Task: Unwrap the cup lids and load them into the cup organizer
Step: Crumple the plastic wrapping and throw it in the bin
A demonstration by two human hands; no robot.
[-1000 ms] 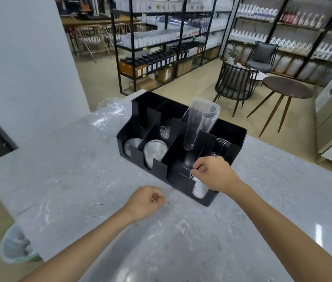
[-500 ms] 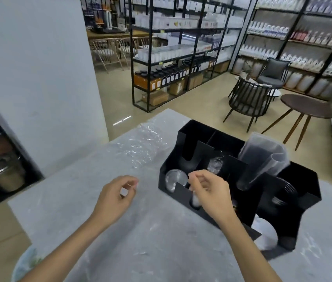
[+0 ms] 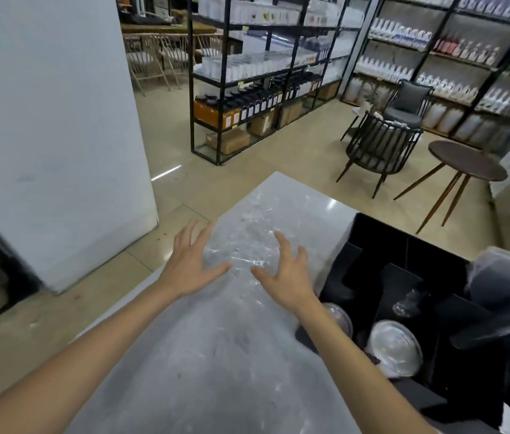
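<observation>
A sheet of clear plastic wrap (image 3: 249,242) lies crumpled on the far corner of the grey marble counter (image 3: 216,364). My left hand (image 3: 189,264) and my right hand (image 3: 283,272) hover over its near edge with fingers spread, holding nothing. The black cup organizer (image 3: 403,277) stands at the right. Clear dome lids (image 3: 394,347) stand in its front slots, and a second stack of lids (image 3: 339,319) shows behind my right forearm. A wrapped stack of clear cups (image 3: 507,283) leans in a rear compartment.
The counter's left edge drops to a tiled floor beside a white pillar (image 3: 53,120). Beyond the counter are black shelving racks (image 3: 247,79), a dark chair (image 3: 378,148) and a round wooden table (image 3: 466,164).
Both hands left the organizer, opened from loose fists and reached forward-left to the plastic wrap. My view swung left, so the organizer now sits at the right edge.
</observation>
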